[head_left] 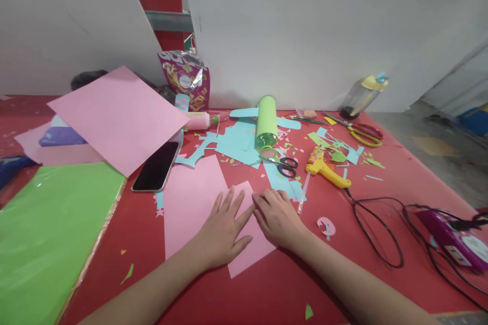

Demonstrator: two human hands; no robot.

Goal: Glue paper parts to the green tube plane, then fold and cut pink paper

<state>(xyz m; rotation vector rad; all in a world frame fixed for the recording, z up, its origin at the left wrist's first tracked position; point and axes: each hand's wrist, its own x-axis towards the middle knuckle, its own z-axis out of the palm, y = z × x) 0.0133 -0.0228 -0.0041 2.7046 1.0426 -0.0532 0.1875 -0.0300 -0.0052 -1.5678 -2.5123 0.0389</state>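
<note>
My left hand (224,231) lies flat with its fingers spread, pressing on a pink paper sheet (253,261) that looks folded. At this sheet's right edge, my right hand (280,218) has its fingers bent and close together, gripping or pressing the paper; its fingertips are partly hidden. A larger pink sheet (183,203) lies under the left side of the smaller one. Just beyond my hands are black-handled scissors (287,166) and light-blue paper scraps (236,142). A green paper-wrapped bottle (267,119) lies behind the scissors, with blue strips sticking out at its sides.
To the right lie a yellow glue gun (326,168) with its cord, yellow-and-red scissors (362,132) and a purple power strip (453,238). At left are a phone (156,167), a raised pink sheet (122,117) and a green paper pack (57,233). A clear bottle (364,96) stands at the back.
</note>
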